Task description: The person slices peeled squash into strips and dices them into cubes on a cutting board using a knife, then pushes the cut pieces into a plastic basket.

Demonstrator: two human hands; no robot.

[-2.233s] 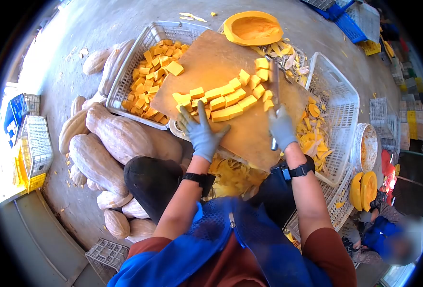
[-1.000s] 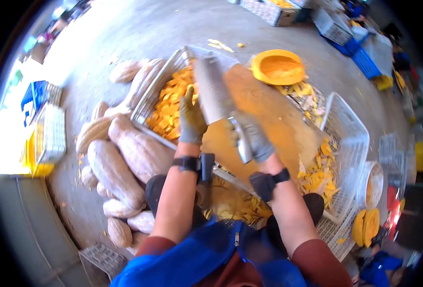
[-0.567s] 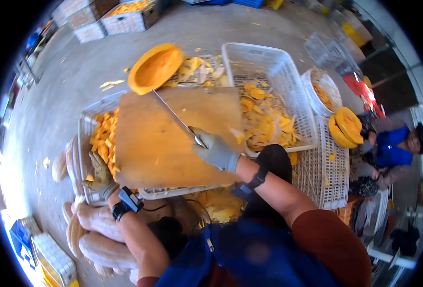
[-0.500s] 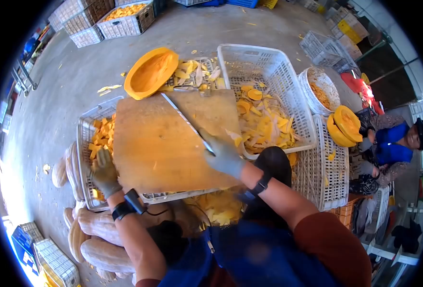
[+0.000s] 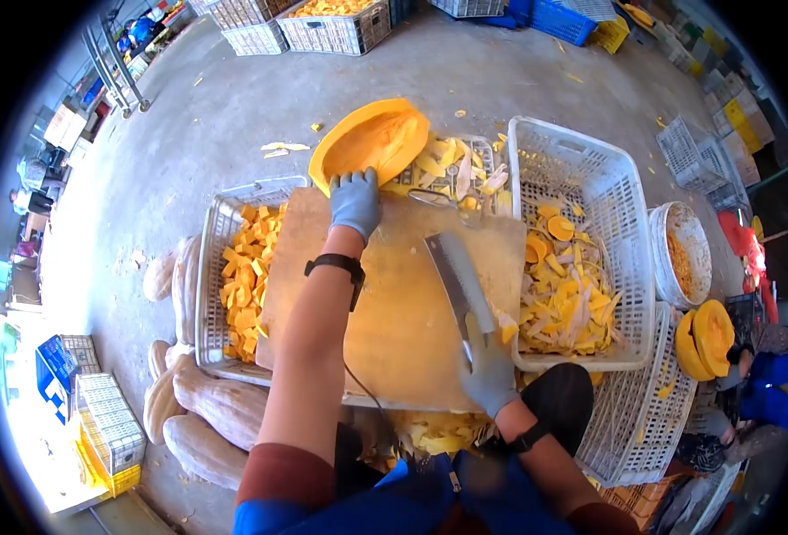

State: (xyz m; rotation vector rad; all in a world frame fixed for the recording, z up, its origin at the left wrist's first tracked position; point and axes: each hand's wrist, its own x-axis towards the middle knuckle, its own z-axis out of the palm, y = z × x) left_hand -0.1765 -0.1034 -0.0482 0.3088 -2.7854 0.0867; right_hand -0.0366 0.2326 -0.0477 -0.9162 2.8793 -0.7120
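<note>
My left hand (image 5: pixel 355 201), in a grey glove, grips the near rim of a peeled, hollowed pumpkin half (image 5: pixel 378 135) at the far edge of a wooden cutting board (image 5: pixel 385 312). My gloved right hand (image 5: pixel 488 373) is closed round the handle of a wide-bladed knife (image 5: pixel 455 272), held over the board's right side with its blade pointing away from me. Just beyond the board lies a metal peeler (image 5: pixel 431 197) beside scraps of peel.
Left of the board, a crate (image 5: pixel 205 299) holds pumpkin cubes (image 5: pixel 250 267). On its right, a white crate (image 5: pixel 648 250) contains peelings (image 5: pixel 572 303). Whole pumpkins (image 5: pixel 220 401) lie on the floor at left. A bucket (image 5: pixel 695 259), cut pumpkin pieces (image 5: pixel 713 339) and a seated person are at right.
My left hand has moved from beside the cube crate, up and across to the pumpkin half's rim. The knife has turned so its broad blade face shows. The whole view has shifted.
</note>
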